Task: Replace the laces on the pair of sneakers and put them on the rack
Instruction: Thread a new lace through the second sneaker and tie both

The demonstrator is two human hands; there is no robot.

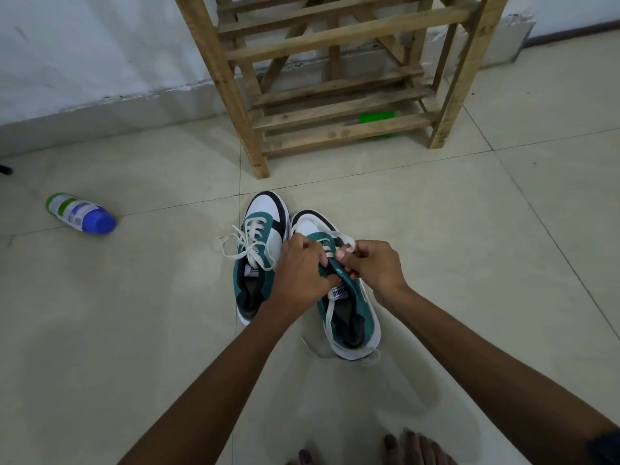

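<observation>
Two teal, white and black sneakers stand side by side on the tiled floor, toes pointing away from me. The left sneaker (260,250) carries a white lace tied in a bow (248,248). Over the right sneaker (349,317), my left hand (302,273) grips the shoe's eyelet edge and lace. My right hand (372,266) pinches the white lace (345,245) near the upper eyelets. One loose lace end (330,305) hangs over the tongue. The wooden rack (328,78) stands just beyond the shoes, against the wall.
A white bottle with a blue cap (80,213) lies on the floor at the left. A green object (377,117) sits behind the rack's lowest slats. My toes (402,448) show at the bottom edge. A grey-white wall (100,62) runs behind.
</observation>
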